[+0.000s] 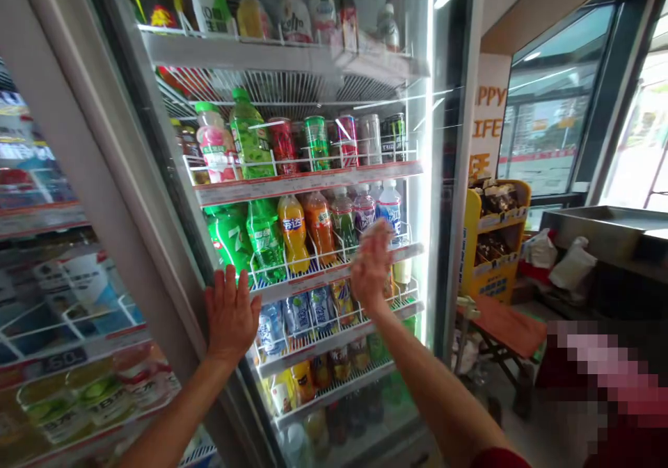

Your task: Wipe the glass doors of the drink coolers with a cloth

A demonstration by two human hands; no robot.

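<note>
My left hand lies flat, fingers pointing up, at the left edge of a drinks fridge's glass door, beside the grey frame. My right hand is raised in front of the same glass, palm toward it. Motion blurs its fingers, and a pale smear by the fingertips could be a cloth or a reflection; I cannot tell which. Behind the glass stand a yellow soda bottle, an orange soda bottle and green bottles. Cans fill part of the shelf above.
Another fridge section with packaged drinks is on the left. To the right stand a yellow display rack, a small brown folding table and a metal counter with white plastic bags nearby. A pixelated patch covers the lower right corner.
</note>
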